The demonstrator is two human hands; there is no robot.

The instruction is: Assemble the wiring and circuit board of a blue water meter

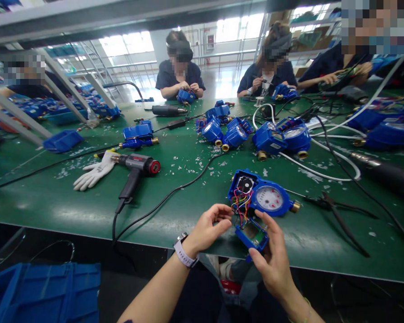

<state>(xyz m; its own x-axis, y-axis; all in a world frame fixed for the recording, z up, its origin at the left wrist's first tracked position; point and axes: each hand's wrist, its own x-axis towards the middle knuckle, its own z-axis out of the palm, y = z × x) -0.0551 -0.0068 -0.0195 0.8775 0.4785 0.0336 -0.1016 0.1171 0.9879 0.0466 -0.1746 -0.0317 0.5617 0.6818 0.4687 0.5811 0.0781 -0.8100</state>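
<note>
A blue water meter (270, 198) with a round white dial lies near the front edge of the table, its square housing uncovered. Red, yellow, blue and black wires (243, 202) run from the housing to a small blue display cover (252, 234). My right hand (276, 255) curves around that cover, thumb at its lower edge and fingers along its right side. On the other side, my left hand (208, 228) is beside the wires, its thumb and bent fingers apart. Whether its fingertips touch a wire is unclear.
Pliers (333, 206) lie right of the meter. A heat gun (134, 172) and a white glove (96, 172) are at left, cables trailing across the green table (175, 211). More blue meters (234, 134) stand farther back. Several people sit opposite. A blue crate (50, 291) is below left.
</note>
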